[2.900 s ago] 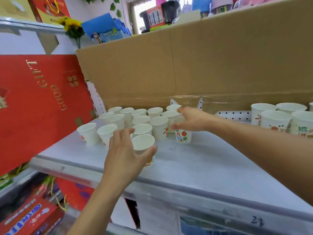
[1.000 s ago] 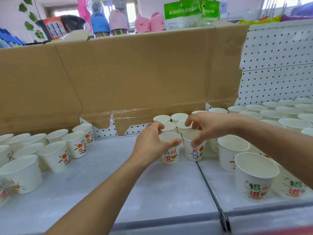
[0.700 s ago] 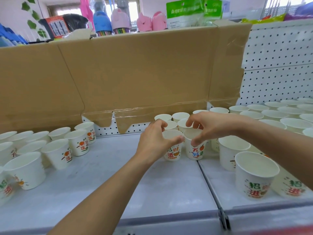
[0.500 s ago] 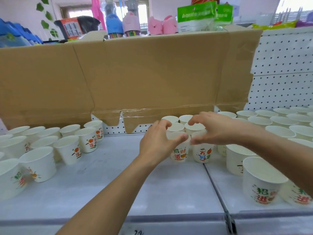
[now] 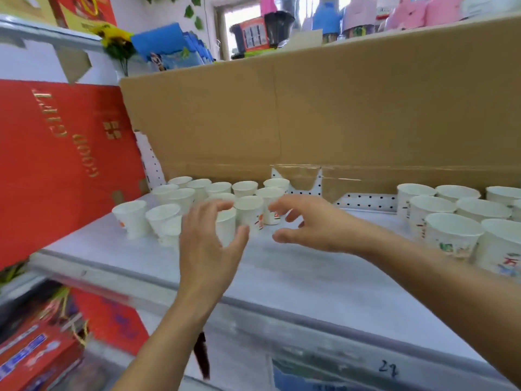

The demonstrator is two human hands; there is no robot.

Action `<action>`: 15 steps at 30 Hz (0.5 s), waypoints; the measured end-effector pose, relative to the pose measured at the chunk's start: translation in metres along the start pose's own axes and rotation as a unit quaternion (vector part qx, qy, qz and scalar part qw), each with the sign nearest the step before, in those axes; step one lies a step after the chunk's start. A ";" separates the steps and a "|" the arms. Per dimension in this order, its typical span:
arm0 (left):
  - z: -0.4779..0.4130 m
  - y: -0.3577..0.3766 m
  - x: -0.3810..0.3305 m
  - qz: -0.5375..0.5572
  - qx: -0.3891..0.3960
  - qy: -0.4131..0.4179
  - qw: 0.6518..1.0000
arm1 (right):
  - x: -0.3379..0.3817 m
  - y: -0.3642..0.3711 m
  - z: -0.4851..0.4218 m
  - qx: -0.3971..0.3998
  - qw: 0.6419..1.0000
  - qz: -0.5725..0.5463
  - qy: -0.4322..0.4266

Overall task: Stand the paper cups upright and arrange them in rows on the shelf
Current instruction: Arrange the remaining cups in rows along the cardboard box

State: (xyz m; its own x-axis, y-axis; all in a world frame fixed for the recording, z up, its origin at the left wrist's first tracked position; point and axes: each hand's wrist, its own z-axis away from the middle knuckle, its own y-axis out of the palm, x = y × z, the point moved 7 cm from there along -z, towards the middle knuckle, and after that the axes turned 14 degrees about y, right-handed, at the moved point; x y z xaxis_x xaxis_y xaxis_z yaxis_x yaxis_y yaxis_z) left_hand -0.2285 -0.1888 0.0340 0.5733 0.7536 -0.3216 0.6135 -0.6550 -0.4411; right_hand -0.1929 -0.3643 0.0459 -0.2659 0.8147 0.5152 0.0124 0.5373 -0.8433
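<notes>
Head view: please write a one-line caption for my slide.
Left hand and right hand, both open, reach toward upright white paper cups clustered on a pale grey shelf before brown cardboard.

The bare left hand (image 5: 208, 246) is raised with its back toward the camera, fingers loosely curved and spread, thumb held apart to its right. The bare left forearm (image 5: 169, 334) is extended up from the lower edge. The bare right hand (image 5: 315, 224) is held just right of the left hand, fingers relaxed and pointed left, thumb stretched out below them. The bare right forearm (image 5: 437, 280) is angled in from the lower right. The hands are seen apart, not touching.
</notes>
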 end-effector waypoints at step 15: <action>-0.010 -0.023 0.124 0.025 0.140 -0.169 0.975 | 0.079 0.068 -0.090 0.037 0.995 0.069 0.065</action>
State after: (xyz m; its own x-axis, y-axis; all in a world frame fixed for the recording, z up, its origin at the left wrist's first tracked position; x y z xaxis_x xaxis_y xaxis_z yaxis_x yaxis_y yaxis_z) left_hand -0.1662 -0.0810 0.0126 0.3577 0.7278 -0.5851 0.3902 -0.6857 -0.6144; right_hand -0.1260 -0.2434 0.0434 -0.1406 0.9030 0.4060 -0.0323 0.4057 -0.9135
